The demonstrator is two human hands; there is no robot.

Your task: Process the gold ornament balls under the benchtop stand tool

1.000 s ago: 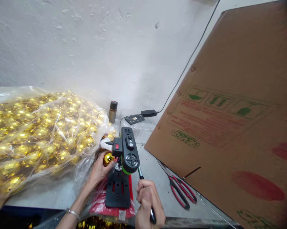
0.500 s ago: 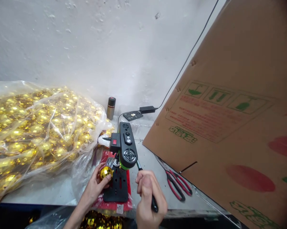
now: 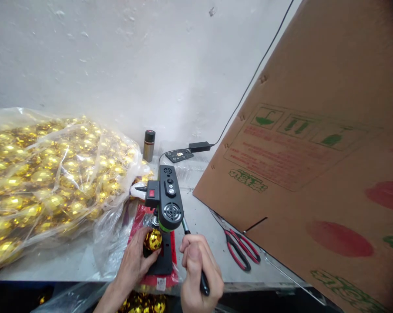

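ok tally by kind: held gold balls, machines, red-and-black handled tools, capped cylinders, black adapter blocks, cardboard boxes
Held gold ball: 1
Machine: 1
Red-and-black handled tool: 1
Capped cylinder: 1
Black adapter block: 1
Cardboard box: 1
Total: 6

Scissors point(image 3: 239, 252) beside a cardboard box point(image 3: 290, 204)

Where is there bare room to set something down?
Bare bench between the right hand and the red-handled tool, plus a strip in front of the bag. Crowded around the black machine, where the left hand holds a gold ball.
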